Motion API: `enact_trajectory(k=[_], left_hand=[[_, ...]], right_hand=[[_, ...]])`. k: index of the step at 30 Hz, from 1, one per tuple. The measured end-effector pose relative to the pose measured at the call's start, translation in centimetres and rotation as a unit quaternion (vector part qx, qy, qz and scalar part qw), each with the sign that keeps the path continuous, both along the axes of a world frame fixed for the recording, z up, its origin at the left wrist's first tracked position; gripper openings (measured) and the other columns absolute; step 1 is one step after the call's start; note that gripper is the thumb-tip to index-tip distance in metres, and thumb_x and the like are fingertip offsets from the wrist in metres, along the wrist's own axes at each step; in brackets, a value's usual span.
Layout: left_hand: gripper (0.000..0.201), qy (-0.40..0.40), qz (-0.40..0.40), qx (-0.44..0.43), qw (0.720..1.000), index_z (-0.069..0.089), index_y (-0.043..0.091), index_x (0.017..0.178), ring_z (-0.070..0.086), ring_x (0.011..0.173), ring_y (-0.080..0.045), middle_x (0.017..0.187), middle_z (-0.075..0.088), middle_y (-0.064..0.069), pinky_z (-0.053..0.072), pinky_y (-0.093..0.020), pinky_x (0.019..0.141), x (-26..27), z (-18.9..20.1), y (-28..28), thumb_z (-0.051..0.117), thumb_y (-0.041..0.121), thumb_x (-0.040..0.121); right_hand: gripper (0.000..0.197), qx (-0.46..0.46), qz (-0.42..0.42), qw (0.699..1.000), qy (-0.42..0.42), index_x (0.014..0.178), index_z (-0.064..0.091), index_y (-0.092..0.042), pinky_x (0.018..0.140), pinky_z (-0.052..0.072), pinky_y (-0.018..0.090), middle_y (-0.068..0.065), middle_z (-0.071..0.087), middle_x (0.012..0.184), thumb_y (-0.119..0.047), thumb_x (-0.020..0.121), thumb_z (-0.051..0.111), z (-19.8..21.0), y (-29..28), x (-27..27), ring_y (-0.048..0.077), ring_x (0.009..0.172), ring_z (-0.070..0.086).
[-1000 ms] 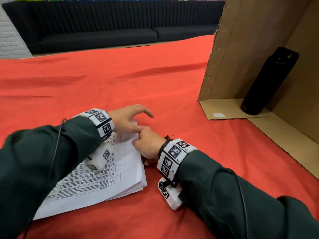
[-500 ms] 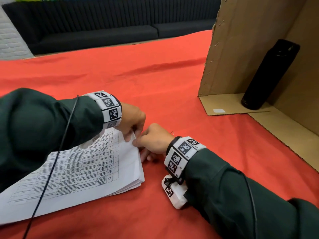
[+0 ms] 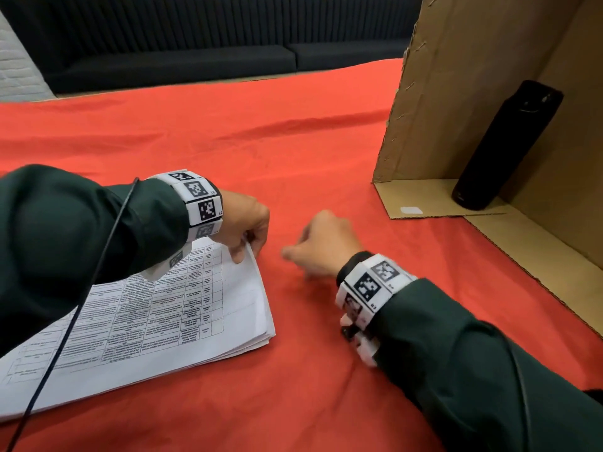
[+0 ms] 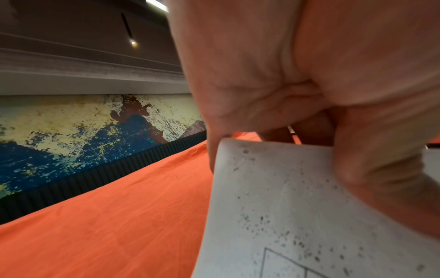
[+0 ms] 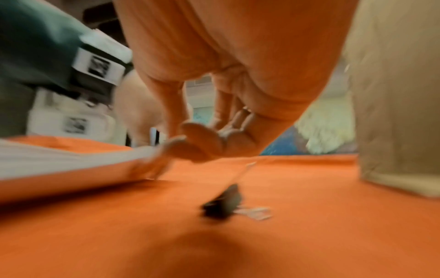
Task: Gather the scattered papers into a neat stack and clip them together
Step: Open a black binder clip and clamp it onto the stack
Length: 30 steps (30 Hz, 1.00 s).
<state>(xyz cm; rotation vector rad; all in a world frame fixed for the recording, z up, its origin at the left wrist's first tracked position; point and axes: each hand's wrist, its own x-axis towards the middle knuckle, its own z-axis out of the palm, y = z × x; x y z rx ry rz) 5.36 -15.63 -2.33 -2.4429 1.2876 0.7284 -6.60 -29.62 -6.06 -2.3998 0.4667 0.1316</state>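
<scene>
Pinching the far corner of the paper stack (image 3: 182, 308), the left hand (image 3: 243, 223) is steadying it on the red-covered bench (image 3: 293, 141), probably for clipping; the right hand (image 3: 323, 249) is hovering beside it, fingers loosely curled, holding nothing; only the blurred right wrist view is showing a black binder clip (image 5: 223, 203) lying beneath it.

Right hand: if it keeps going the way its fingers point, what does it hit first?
Probably the paper stack: the right hand points left at the corner that the left hand pinches. The binder clip lies under it, likely off that line; depth is unclear.
</scene>
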Motion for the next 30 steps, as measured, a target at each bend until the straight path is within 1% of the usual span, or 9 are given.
enact_trajectory(k=[3,7,10,13,16,18,22,25,30], left_hand=[[0.021,-0.008,0.009,-0.005,1.000,0.078,0.024,0.090,0.070,0.092,-0.014,0.086,0.075,0.008,0.051,-0.024,0.073,0.2,-0.3,0.1,0.086,0.013,0.075],[0.022,-0.006,0.016,-0.011,1.000,0.077,0.030,0.087,0.069,0.092,-0.013,0.083,0.071,0.013,0.045,-0.021,0.073,0.2,-0.5,0.2,0.086,0.013,0.076],[0.021,-0.007,0.010,-0.016,1.000,0.079,0.025,0.094,0.069,0.093,-0.014,0.079,0.068,0.014,0.044,-0.022,0.074,0.1,-0.6,0.2,0.085,0.013,0.077],[0.021,-0.007,0.005,-0.020,1.000,0.078,0.026,0.094,0.067,0.090,-0.013,0.074,0.064,0.018,0.042,-0.020,0.070,0.2,-0.8,0.1,0.085,0.014,0.078],[0.020,-0.006,0.001,-0.022,1.000,0.075,0.031,0.085,0.063,0.082,-0.010,0.072,0.063,0.019,0.042,-0.021,0.069,0.3,-0.8,0.2,0.085,0.015,0.077],[0.022,-0.011,0.006,-0.027,1.000,0.069,0.031,0.076,0.058,0.073,-0.008,0.068,0.059,0.018,0.040,-0.021,0.063,0.3,-0.9,0.4,0.086,0.017,0.077],[0.032,-0.018,0.014,-0.034,0.999,0.078,0.028,0.108,0.065,0.085,-0.014,0.082,0.068,0.014,0.044,-0.023,0.069,0.1,-1.3,0.5,0.086,0.020,0.078],[0.030,-0.015,0.014,-0.031,0.999,0.078,0.026,0.107,0.063,0.081,-0.011,0.078,0.064,0.018,0.045,-0.023,0.066,-0.1,-1.3,0.3,0.085,0.019,0.079],[0.031,0.001,0.003,-0.038,0.999,0.078,0.033,0.110,0.064,0.101,-0.010,0.097,0.070,0.015,0.044,-0.022,0.081,0.1,-1.2,0.5,0.084,0.024,0.081]], right_hand=[[0.035,-0.114,-0.052,0.992,0.015,0.093,0.056,-0.012,0.070,0.047,0.031,0.007,0.056,0.092,-0.040,0.081,0.073,0.7,-2.8,0.4,0.030,0.085,0.059],[0.033,-0.092,-0.037,0.990,0.095,0.101,0.062,-0.008,0.072,0.058,0.034,0.015,0.069,0.107,-0.036,0.086,0.073,-0.7,-3.5,1.4,0.032,0.088,0.070],[0.029,-0.011,-0.029,0.996,0.080,0.093,0.065,-0.006,0.073,0.064,0.041,0.018,0.074,0.095,-0.032,0.087,0.075,-0.4,-3.0,1.6,0.033,0.079,0.076],[0.023,0.177,0.002,0.982,0.065,0.079,0.059,-0.004,0.079,0.063,0.052,0.021,0.071,0.086,-0.016,0.092,0.073,0.1,-2.1,1.4,0.032,0.074,0.072],[0.019,0.289,0.045,0.955,0.046,0.077,0.059,-0.002,0.067,0.063,0.029,0.019,0.066,0.080,-0.003,0.090,0.073,0.9,-1.1,0.7,0.024,0.068,0.068],[0.016,0.316,0.055,0.947,0.031,0.077,0.061,0.002,0.066,0.062,0.024,0.020,0.065,0.078,0.006,0.088,0.071,1.4,-0.5,0.3,0.023,0.066,0.068],[0.016,0.277,0.054,0.959,0.012,0.078,0.065,0.004,0.068,0.063,0.028,0.018,0.064,0.075,0.018,0.084,0.061,1.9,0.1,0.3,0.025,0.069,0.068],[0.015,0.225,0.009,0.974,0.020,0.082,0.063,-0.006,0.067,0.061,0.032,0.018,0.071,0.080,0.005,0.083,0.072,2.0,0.5,0.6,0.026,0.073,0.072],[0.014,0.152,-0.061,0.986,-0.029,0.068,0.073,-0.006,0.076,0.064,0.049,0.013,0.076,0.072,-0.012,0.061,0.084,1.5,1.0,1.5,0.029,0.076,0.077]])
